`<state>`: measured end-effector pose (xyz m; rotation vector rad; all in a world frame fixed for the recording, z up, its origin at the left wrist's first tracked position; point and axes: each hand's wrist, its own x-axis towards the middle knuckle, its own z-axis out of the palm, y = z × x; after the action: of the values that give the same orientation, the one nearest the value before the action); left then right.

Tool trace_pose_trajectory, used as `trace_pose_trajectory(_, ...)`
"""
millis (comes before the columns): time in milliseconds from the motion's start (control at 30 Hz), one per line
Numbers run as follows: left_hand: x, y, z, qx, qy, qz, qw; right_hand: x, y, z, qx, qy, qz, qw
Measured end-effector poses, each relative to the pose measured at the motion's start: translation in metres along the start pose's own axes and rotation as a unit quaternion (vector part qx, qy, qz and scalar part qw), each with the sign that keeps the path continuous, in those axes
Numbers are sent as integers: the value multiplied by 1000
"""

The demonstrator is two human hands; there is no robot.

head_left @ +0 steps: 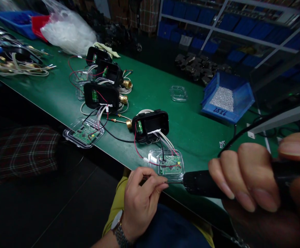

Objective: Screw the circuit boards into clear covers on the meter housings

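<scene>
My right hand (253, 175) is wrapped around a black electric screwdriver (201, 184), held level with its thin bit pointing left. At the bit's tip, my left hand (142, 198) has thumb and fingers pinched together; whatever is between them is too small to make out. Just beyond the bit lies a green circuit board (170, 164) in a clear plastic case (153, 156) at the table's near edge. White, red and black wires join it to a black housing (151, 124) with a green cylindrical part inside and a brass fitting (129, 124) at its left.
More black housings (100, 96) with wires and another cased board (85, 132) stand to the left. A clear cover (178, 93) lies mid-table. The blue bin (227, 113) holds small metal pieces; a few lie loose (221, 144) nearby. Bags and cables fill the far left.
</scene>
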<state>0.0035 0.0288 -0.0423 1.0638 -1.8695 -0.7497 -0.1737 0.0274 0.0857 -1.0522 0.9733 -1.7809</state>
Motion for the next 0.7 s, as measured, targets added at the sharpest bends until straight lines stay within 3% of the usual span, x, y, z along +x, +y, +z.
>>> trace_pose_trajectory(133, 7, -7, -3, 24, 16, -14, 999, -4, 4, 1, -18, -13, -13, 1000)
trace_pose_trajectory(233, 17, -9, -5, 26, -7, -50, 998, -5, 10, 2, -37, -10, -30, 999)
trace_pose_trajectory(333, 33, -12, -4, 7, -45, -52, 998, -2, 17, 1, -61, -25, -36, 997)
trace_pose_trajectory(467, 57, -18, -3, -5, -119, -4, 993, 4, 28, -1, -52, -75, -58, 994)
trace_pose_trajectory(700, 75, -31, -5, -11, -240, 59, 969, 5, 41, 0, -55, -61, -60, 995)
